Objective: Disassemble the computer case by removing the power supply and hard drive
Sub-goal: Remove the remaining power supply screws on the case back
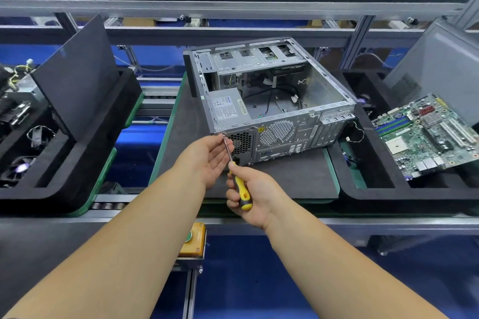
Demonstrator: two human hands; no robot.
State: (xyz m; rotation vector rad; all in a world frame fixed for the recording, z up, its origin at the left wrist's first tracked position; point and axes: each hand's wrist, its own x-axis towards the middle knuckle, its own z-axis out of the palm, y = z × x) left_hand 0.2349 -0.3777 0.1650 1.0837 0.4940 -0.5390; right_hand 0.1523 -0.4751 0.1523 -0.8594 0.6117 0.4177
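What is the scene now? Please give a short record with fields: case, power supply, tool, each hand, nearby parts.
case: computer case, side open, on a dark mat
power supply: power supply inside, at the near left corner
tool: screwdriver, tip at the case's rear top-left corner
right hand: right hand grips the yellow handle
left hand: left hand steadies the shaft
nearby: motherboard in the right tray

case (282, 134): bare grey metal | screwdriver (242, 188): glossy yellow-black plastic | mat (293, 179): matt
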